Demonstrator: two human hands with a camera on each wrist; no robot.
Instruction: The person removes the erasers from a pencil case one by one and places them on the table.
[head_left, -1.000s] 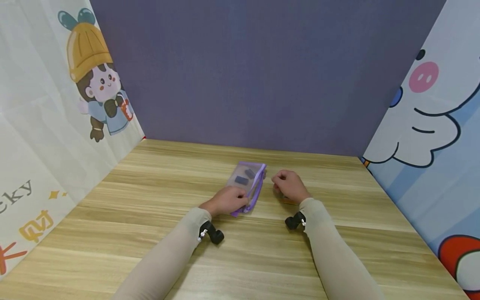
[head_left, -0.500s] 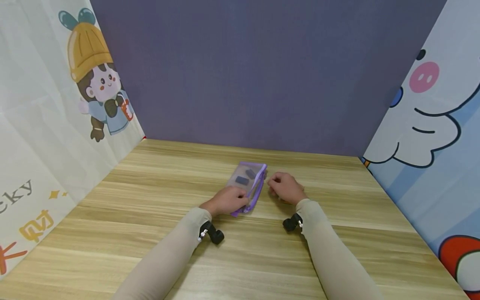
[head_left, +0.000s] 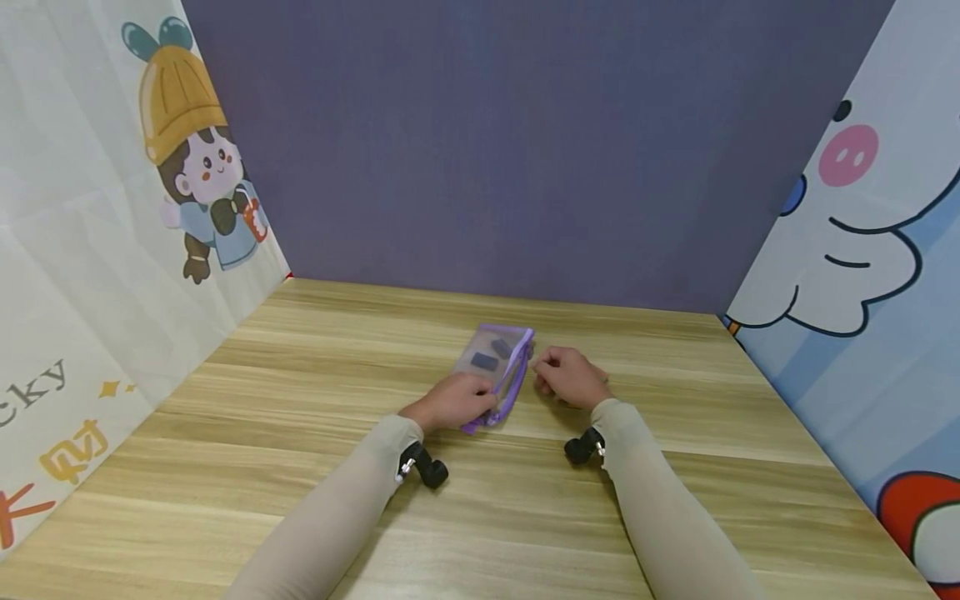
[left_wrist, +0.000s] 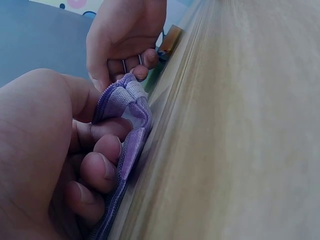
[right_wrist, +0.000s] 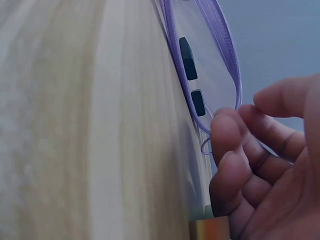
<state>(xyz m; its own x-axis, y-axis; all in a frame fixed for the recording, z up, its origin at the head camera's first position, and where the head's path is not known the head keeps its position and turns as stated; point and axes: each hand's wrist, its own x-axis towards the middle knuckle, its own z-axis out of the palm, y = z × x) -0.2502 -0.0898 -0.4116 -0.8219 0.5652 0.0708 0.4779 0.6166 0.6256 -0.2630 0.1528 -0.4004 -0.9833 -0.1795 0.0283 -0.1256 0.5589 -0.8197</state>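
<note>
A see-through pouch (head_left: 467, 360) with purple trim lies on the table, its right side gaping along the zipper (right_wrist: 223, 32). Two small dark blocks show through it, one nearer the middle (head_left: 484, 362) and another (head_left: 501, 347) farther back. My left hand (head_left: 455, 400) pinches the near end of the pouch's zipper edge, thumb on top with fingers curled below. My right hand (head_left: 572, 377) has curled fingers, thumb and forefinger close together at the pouch's far right corner. Whether they grip the zipper end is hidden. A thin cord loop (right_wrist: 205, 145) hangs beside those fingertips.
An orange-brown block-like thing (right_wrist: 210, 229) with a green part sits at table level below my right hand, mostly hidden. The wood-grain table (head_left: 300, 375) meets a dark panel (head_left: 487, 150) behind. Cartoon-printed sheets (head_left: 67, 250) flank it.
My right hand has shifted left to the pouch's corner, covering the spot beside it, then barely moved. The left hand and the pouch have stayed in place.
</note>
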